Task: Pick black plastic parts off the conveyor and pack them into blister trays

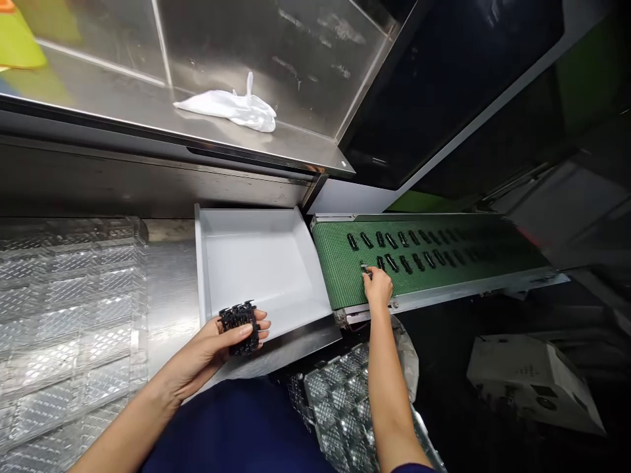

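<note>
- Head view, looking forward and down on two bare hands at the end of a conveyor.
- Left hand (210,348), lower centre-left of the frame: palm up, fingers curled around a black moulded cluster (240,328). This comb-like clump of joined or stacked pieces is held over the near edge of the tray.
- Right hand (378,287), centre of the frame: fingers closed and pointing down, pinching a small black part (365,268) at the near edge of the belt. The part is largely hidden by the fingertips.
- Green conveyor belt (335,263), centre right: woven surface in a steel frame, carrying black moulded parts (392,261). These are small, elongated and glossy, lying in spaced rows across the belt; the farther ones fade into shadow.
- White tray (246,263), centre: shallow and open-topped, directly beside the belt end.
- Stainless steel shelf (123,112), upper left: bears a crumpled white glove or bag (231,110).
- Clear ribbed plastic trays (64,315), left edge: stacked flat on a metal surface; a similar stack (345,407) lies under the right forearm.
- White carton (532,381), lower right, in shadow.
</note>
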`<state>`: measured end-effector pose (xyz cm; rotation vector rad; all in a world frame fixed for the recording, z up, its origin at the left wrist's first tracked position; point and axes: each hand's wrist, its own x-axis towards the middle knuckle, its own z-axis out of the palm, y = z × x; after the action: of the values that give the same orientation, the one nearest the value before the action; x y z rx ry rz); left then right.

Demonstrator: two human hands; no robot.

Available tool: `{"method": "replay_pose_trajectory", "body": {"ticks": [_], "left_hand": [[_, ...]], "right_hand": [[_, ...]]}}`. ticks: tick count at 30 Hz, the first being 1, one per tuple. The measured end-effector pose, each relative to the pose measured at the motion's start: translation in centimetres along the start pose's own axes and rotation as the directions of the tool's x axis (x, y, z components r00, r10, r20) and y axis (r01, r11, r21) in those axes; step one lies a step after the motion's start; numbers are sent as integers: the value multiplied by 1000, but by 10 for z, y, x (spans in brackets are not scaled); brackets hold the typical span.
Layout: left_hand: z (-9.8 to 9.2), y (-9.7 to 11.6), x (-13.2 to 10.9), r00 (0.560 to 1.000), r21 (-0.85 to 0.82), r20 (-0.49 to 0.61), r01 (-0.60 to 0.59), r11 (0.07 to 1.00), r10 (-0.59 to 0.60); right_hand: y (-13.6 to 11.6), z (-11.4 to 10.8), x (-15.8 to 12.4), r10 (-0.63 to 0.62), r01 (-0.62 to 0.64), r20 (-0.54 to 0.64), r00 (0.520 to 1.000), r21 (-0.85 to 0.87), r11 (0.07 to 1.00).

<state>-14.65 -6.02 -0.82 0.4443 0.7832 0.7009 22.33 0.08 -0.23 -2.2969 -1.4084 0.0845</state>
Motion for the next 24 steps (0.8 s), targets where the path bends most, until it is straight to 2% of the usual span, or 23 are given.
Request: {"method": "replay_pose_trajectory", "body": {"ticks": [2, 3, 4, 5, 6, 7, 8, 9, 10, 14, 19, 24], "left_hand": [[0, 1, 3, 1000, 1, 3, -15, 1000, 15], [-1, 1, 3, 1000, 5, 15, -17, 1000, 17], [-2, 2, 3, 999, 12, 35, -12, 1000, 12], [-4, 2, 2, 998, 19, 62, -1, 1000, 0], [-6, 3, 0, 995, 24, 96, 18, 1000, -20], [-8, 3, -3, 990, 26, 130, 43, 999, -46], [-11, 3, -6, 985, 25, 155, 68, 997, -71], [-13, 3, -10, 981, 22, 172, 89, 996, -92], [-16, 2, -14, 978, 16, 183, 102, 995, -103], [-27, -3, -31, 982, -37, 163, 99, 994, -91], [-35, -9, -49, 998, -145, 63, 17, 989, -8], [-42, -9, -61, 999, -188, -2, -37, 982, 37]], "right_hand": [[-13, -6, -13, -121, 116, 97, 988, 52, 992], [-25, -10, -24, -203, 189, 164, 965, 97, 977], [-40, -14, -38, -314, 278, 249, 916, 167, 946], [-56, -18, -54, -447, 373, 338, 828, 263, 890], [-73, -22, -71, -585, 453, 408, 701, 379, 807], [-89, -26, -88, -723, 513, 437, 535, 512, 689], [-104, -28, -103, -815, 535, 417, 403, 615, 579], [-118, -29, -116, -875, 537, 373, 310, 691, 485], [-129, -28, -126, -906, 535, 321, 275, 732, 422], [-156, -12, -152, -921, 577, 182, 343, 733, 360], [-166, 6, -177, -891, 580, 169, 421, 705, 407], [-170, 15, -194, -891, 514, 249, 378, 745, 426]]}}
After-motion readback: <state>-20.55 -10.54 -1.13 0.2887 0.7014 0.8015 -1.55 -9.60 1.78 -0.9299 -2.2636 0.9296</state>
